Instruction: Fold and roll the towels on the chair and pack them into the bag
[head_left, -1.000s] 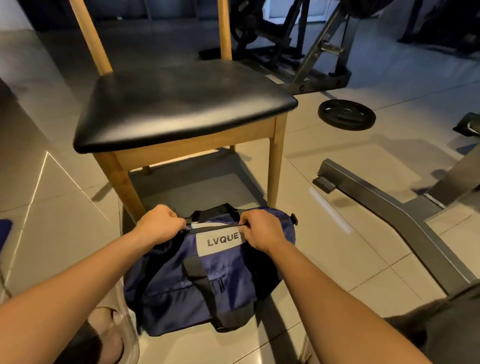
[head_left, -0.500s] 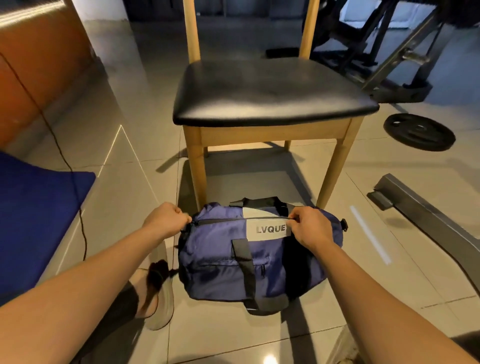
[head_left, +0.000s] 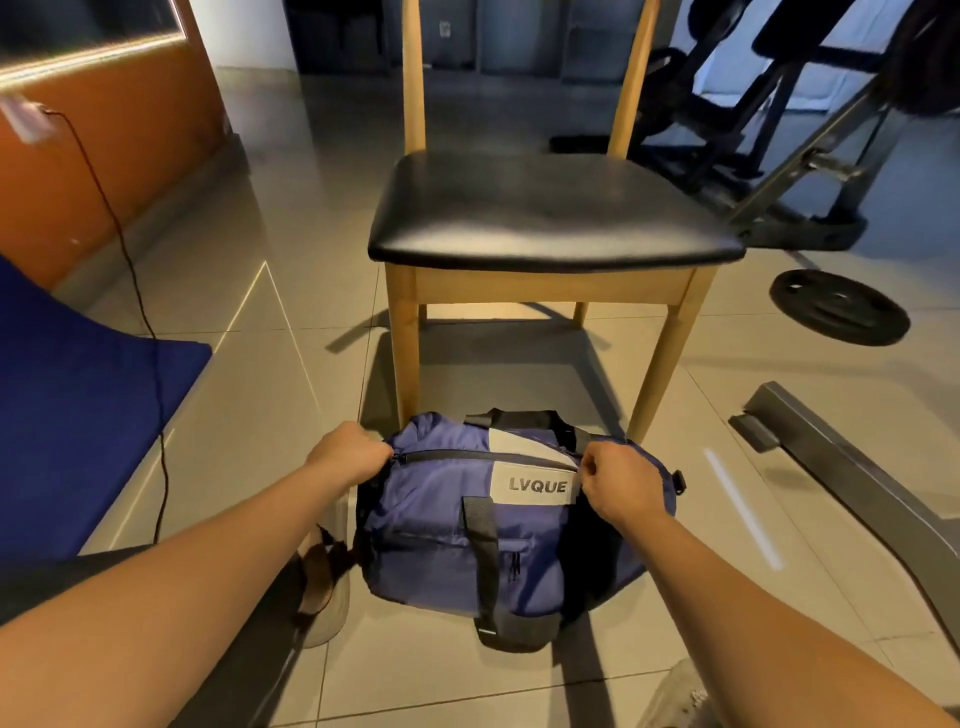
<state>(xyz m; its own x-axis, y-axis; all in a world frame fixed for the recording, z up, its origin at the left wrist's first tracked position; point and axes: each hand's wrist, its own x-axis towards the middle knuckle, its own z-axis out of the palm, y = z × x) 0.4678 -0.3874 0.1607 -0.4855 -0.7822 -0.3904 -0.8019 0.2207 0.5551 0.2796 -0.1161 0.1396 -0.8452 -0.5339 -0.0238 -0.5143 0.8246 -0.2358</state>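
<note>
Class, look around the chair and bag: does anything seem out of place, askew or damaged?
Nothing spilled or damaged; the bag sits upright. Only the weight plate lies loose on the floor right of the chair.

Flat on the tiled floor (head_left: 291, 291) at right, a black weight plate (head_left: 839, 306); nearer, a grey steel beam (head_left: 852, 467). At left, a blue mat (head_left: 78, 415), crossed by a black cable (head_left: 122, 249) trailing down the orange wall (head_left: 104, 171).

Right grip (head_left: 618, 486) seemingly zipped bag (head_left: 431, 519) rightward.
</note>
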